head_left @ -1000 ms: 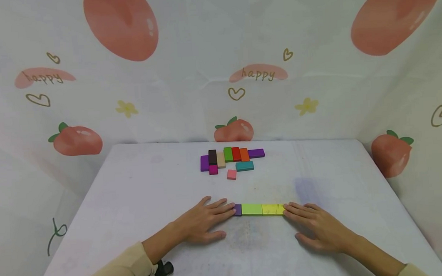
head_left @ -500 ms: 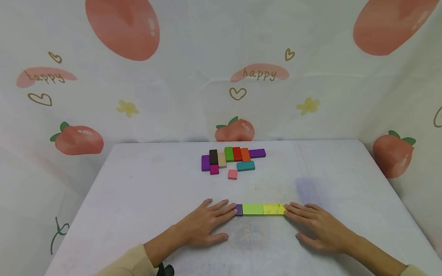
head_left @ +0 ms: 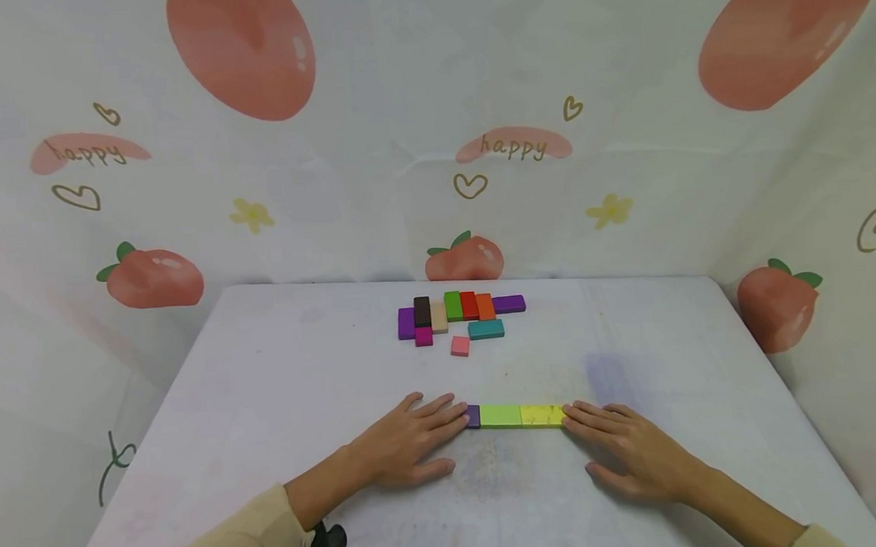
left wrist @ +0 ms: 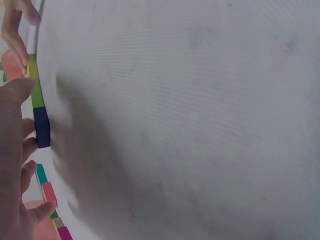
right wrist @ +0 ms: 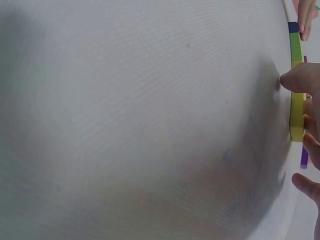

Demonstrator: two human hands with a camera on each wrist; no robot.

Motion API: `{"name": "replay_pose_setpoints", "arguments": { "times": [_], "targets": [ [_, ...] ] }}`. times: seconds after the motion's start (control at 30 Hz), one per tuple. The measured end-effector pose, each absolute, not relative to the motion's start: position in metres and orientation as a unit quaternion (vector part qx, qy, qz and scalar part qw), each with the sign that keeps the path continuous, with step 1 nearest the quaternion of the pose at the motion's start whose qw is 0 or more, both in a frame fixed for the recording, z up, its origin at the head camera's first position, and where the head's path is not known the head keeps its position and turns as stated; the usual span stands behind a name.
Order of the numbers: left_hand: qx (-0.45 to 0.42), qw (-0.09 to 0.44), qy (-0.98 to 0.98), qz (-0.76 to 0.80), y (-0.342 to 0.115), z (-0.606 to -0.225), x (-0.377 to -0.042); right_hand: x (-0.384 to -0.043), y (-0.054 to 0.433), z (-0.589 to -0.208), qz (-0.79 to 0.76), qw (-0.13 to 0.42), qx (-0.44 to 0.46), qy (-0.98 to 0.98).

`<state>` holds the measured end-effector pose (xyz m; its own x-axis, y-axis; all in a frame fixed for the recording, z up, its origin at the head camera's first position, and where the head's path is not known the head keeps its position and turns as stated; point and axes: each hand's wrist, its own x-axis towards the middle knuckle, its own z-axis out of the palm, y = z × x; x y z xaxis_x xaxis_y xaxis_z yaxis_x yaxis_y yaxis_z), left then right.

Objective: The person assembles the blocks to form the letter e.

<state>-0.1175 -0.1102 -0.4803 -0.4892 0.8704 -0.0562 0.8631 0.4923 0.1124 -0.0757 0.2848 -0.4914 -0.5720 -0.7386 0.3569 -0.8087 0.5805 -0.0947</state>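
A dark purple block (head_left: 474, 417), a light green block (head_left: 501, 416) and a yellow block (head_left: 541, 416) lie end to end in one straight row on the table. Fingertips of my left hand (head_left: 408, 442) rest on the purple block's left part and hide it in the head view. In the left wrist view this block (left wrist: 42, 127) looks dark blue. My right hand (head_left: 633, 452) touches the yellow block's right end with its fingertips. Both hands have their fingers stretched out, thumbs apart, palms down.
Farther back on the white table (head_left: 301, 355) lies a cluster of colored blocks, among them a black block (head_left: 422, 311), a red block (head_left: 469, 306) and a teal block (head_left: 486, 330). A small pink block (head_left: 460, 347) sits in front. A patterned curtain (head_left: 374, 186) hangs behind.
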Motion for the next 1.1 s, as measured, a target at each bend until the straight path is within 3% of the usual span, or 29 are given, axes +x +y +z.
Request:
{"name": "replay_pose_setpoints", "arguments": {
  "times": [0.27, 0.83, 1.1],
  "targets": [
    [0.527, 0.005, 0.85, 0.018, -0.097, -0.476, -0.121, -0.076, 0.285, -0.49, 0.123, 0.139, 0.442, -0.878],
    [0.532, 0.07, 0.843, 0.023, -0.083, -0.474, -0.126, -0.08, 0.281, -0.482, 0.153, 0.115, 0.437, -0.879],
    [0.531, 0.085, 0.842, 0.037, -0.083, -0.473, -0.129, -0.102, 0.275, -0.469, 0.186, 0.092, 0.392, -0.896]
  ]
}}
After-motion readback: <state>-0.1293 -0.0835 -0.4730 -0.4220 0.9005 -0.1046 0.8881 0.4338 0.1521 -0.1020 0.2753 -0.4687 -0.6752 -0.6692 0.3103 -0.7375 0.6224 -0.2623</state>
